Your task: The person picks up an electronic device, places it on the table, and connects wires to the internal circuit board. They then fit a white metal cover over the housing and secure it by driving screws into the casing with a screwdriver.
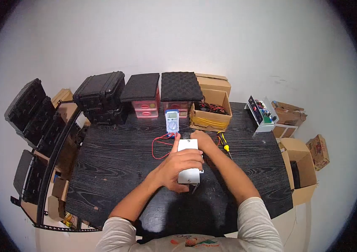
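Observation:
A white metal box (188, 175) with screws on its face stands over the dark table in front of me. My left hand (179, 164) is wrapped across it, fingers over the white face and thumb at its lower edge. At the far end of the box is my right hand (201, 139), its fingers curled and partly hidden; what they hold cannot be made out. Just beyond the hands a multimeter (172, 122) leans upright, with red leads (154, 147) on the table. A yellow and black screwdriver (224, 141) lies right of my right hand.
Black cases (101, 98), pink drawer units (146, 108) under black foam, and a cardboard box (210, 119) of cables line the table's back. An opened device (262, 115) with circuitry sits at the back right. Cardboard boxes (300, 168) stand beyond the right edge.

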The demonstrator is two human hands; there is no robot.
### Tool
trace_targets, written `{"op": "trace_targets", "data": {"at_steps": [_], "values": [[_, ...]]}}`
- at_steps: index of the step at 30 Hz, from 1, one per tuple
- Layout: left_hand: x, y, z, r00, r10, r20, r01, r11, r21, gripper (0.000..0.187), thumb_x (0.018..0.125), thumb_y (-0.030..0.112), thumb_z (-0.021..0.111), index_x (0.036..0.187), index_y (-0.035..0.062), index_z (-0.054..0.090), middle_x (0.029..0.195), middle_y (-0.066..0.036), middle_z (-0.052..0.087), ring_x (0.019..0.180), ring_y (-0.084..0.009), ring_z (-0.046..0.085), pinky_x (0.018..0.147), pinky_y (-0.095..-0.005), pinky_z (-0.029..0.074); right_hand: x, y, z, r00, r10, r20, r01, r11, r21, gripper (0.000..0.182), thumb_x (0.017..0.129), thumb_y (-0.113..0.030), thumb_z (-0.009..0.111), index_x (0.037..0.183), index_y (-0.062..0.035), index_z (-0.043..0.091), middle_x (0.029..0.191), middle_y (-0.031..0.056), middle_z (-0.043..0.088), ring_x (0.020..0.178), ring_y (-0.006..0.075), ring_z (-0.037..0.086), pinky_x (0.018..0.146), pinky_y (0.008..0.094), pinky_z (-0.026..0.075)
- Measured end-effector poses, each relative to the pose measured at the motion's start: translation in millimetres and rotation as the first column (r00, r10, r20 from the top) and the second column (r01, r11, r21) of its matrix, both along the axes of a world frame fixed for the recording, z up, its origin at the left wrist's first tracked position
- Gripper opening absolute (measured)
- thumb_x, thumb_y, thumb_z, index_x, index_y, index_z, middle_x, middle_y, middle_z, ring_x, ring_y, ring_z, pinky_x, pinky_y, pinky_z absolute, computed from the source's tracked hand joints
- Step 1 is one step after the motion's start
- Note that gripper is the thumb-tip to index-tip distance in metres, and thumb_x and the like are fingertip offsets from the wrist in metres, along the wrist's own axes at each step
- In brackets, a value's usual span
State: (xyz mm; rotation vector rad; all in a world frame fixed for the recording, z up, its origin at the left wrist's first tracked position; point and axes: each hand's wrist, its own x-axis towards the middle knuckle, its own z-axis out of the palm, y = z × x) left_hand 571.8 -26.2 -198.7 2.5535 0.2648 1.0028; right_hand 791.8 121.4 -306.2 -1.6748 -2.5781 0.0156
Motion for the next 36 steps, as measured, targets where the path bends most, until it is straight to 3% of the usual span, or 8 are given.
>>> {"op": "trace_targets", "data": {"at_steps": [7, 8, 13, 16, 18, 21, 29, 36], "values": [[0, -6, 10, 0.999, -0.001, -0.04, 0.002, 1.0, 0.026, 0.083, 0.035, 0.053, 0.09, 0.11, 0.021, 0.074, 0.118, 0.002, 0.07, 0.133, -0.0293, 0.059, 0.119, -0.0775, -0.009, 4, -4, 15, 0.995, 0.097, 0.036, -0.096, 0.995, -0.023, 0.018, 0.083, -0.009, 0.07, 0.096, 0.0016, 0.078, 0.097, 0.025, 0.076, 0.09, 0.0361, 0.077, 0.08, 0.0472, 0.062], [0, -6, 11, 0.999, -0.002, -0.042, 0.003, 0.999, 0.041, 0.084, 0.034, 0.054, 0.091, 0.11, 0.0216, 0.074, 0.117, 0.003, 0.069, 0.132, -0.0295, 0.059, 0.119, -0.0784, -0.009, 11, -5, 17, 0.976, 0.101, -0.194, -0.104, 0.994, -0.008, 0.017, 0.084, -0.008, 0.071, 0.096, 0.0016, 0.077, 0.094, 0.0233, 0.075, 0.085, 0.0331, 0.076, 0.076, 0.0445, 0.061], [-1, -6, 11, 1.0, -0.009, -0.01, 0.009, 1.0, 0.029, 0.079, 0.04, 0.056, 0.094, 0.108, 0.021, 0.075, 0.115, 0.002, 0.069, 0.13, -0.0293, 0.06, 0.116, -0.081, -0.008, 19, -84, 102, 0.291, 0.114, -0.95, -0.185, 0.981, 0.061, 0.016, 0.089, -0.012, 0.075, 0.101, -0.0011, 0.073, 0.08, 0.0125, 0.071, 0.063, 0.018, 0.063, 0.061, 0.0315, 0.05], [1, -6, 8, 1.0, -0.011, 0.026, 0.011, 1.0, 0.011, 0.074, 0.043, 0.057, 0.094, 0.105, 0.0198, 0.076, 0.114, 0.001, 0.069, 0.129, -0.0291, 0.06, 0.116, -0.0813, -0.008, 25, -161, 160, 0.46, 0.168, -0.872, -0.362, 0.932, -0.011, 0.016, 0.092, -0.012, 0.073, 0.104, -0.0018, 0.072, 0.085, 0.0085, 0.073, 0.073, 0.0116, 0.067, 0.067, 0.0291, 0.054], [2, -5, 7, 0.999, -0.016, 0.049, 0.015, 1.0, 0.009, 0.074, 0.043, 0.057, 0.094, 0.104, 0.0189, 0.076, 0.114, 0.001, 0.069, 0.129, -0.0293, 0.06, 0.116, -0.0812, -0.008, 20, -185, 159, 0.564, 0.402, -0.721, -0.517, 0.853, 0.071, 0.014, 0.092, -0.007, 0.073, 0.106, -0.0049, 0.072, 0.082, 0.0089, 0.072, 0.069, 0.0158, 0.068, 0.064, 0.0295, 0.053], [2, -5, 8, 0.998, -0.024, 0.061, 0.023, 1.0, 0.018, 0.074, 0.044, 0.057, 0.094, 0.103, 0.0172, 0.076, 0.114, 0.001, 0.069, 0.129, -0.0294, 0.06, 0.115, -0.0809, -0.009, 7, -217, 170, 0.683, 0.358, -0.637, -0.486, 0.873, -0.03, 0.018, 0.091, -0.009, 0.074, 0.108, -0.0116, 0.071, 0.079, 0.0108, 0.069, 0.066, 0.0267, 0.069, 0.06, 0.0388, 0.052], [1, -6, 7, 0.999, 0.007, 0.043, -0.009, 0.998, 0.055, 0.085, 0.036, 0.056, 0.096, 0.108, 0.0155, 0.078, 0.114, -0.001, 0.07, 0.128, -0.032, 0.061, 0.117, -0.0789, -0.004, 1, -223, 164, 0.677, 0.397, -0.62, -0.442, 0.893, 0.09, 0.019, 0.089, -0.013, 0.076, 0.107, -0.0136, 0.071, 0.081, 0.0135, 0.071, 0.071, 0.0357, 0.071, 0.062, 0.0445, 0.054], [2, -5, 7, 0.999, -0.009, 0.048, 0.006, 0.999, 0.051, 0.075, 0.046, 0.057, 0.095, 0.106, 0.0154, 0.077, 0.113, 0.001, 0.069, 0.129, -0.0286, 0.06, 0.116, -0.0808, -0.008, 0, -225, 167, 0.712, 0.362, -0.602, -0.429, 0.903, 0.036, 0.016, 0.089, -0.014, 0.076, 0.105, -0.0133, 0.072, 0.081, 0.0122, 0.071, 0.073, 0.0358, 0.071, 0.063, 0.0451, 0.055]]}}
